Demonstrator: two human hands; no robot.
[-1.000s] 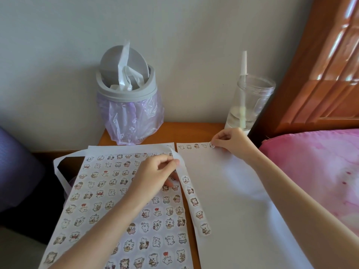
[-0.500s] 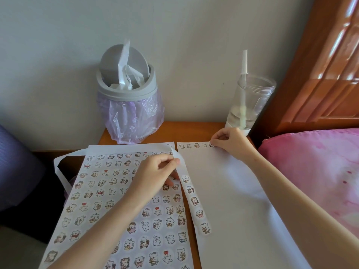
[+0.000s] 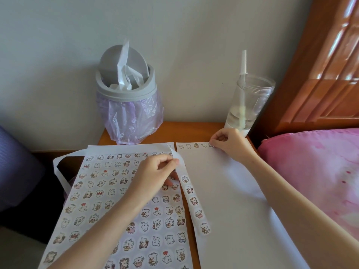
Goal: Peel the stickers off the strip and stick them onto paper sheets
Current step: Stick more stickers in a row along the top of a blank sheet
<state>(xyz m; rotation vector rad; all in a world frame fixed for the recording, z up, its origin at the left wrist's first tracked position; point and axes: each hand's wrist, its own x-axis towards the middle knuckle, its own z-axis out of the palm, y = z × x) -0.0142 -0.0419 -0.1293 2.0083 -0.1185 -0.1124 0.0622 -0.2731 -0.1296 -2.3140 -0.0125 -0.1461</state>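
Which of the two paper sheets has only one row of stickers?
The right sheet, under the right hand; the left sheet is covered all over.

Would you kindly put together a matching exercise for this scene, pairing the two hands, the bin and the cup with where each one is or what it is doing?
Things:
1. left hand
2. right hand
3. bin
4. cup

States:
A. stands at the back right, with a straw in it
B. pinches the sticker strip
C. lined with a purple bag
D. pinches a sticker at the top edge of the right paper sheet

Pairs: 1-B, 2-D, 3-C, 4-A
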